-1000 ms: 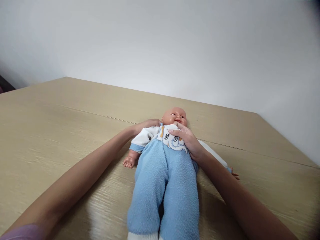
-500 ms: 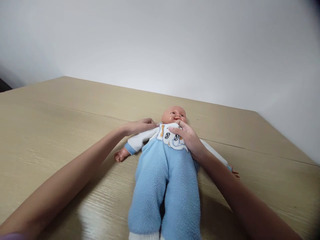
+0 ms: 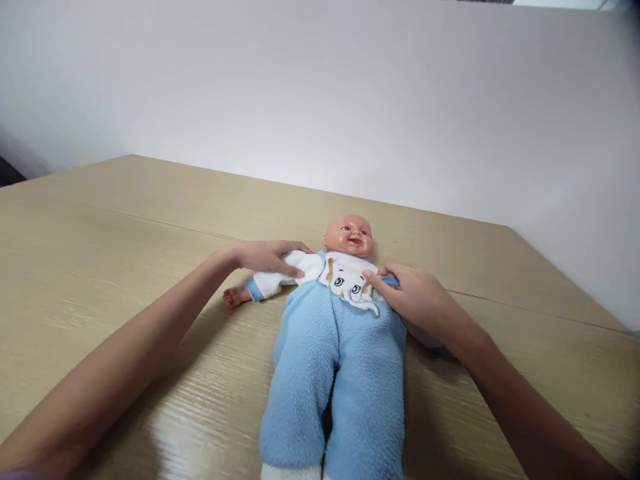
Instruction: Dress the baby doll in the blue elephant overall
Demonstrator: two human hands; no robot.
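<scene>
A baby doll (image 3: 353, 237) lies face up, its head at the far end and its legs toward me. It wears a fleece romper (image 3: 310, 353), with light blue legs, white sleeves and an elephant face (image 3: 349, 283) on the chest. My left hand (image 3: 267, 259) is wrapped over the doll's sleeve (image 3: 270, 283) near the shoulder, thumb in front. On the other side, my right hand (image 3: 415, 290) pinches the romper's blue-edged cloth beside the chest, thumb on the front. That hand and forearm cover most of the doll's other arm.
The doll rests on a wide light wooden table (image 3: 165, 280) with a thin seam running across it. Behind the table's far edge stands a plain pale wall (image 3: 320, 100). A dark object (image 3: 9, 173) shows at the far left edge.
My right hand has moved off the doll's chest and chin to the right side of the romper, uncovering the elephant face. My left hand has shifted slightly, its thumb now on the sleeve.
</scene>
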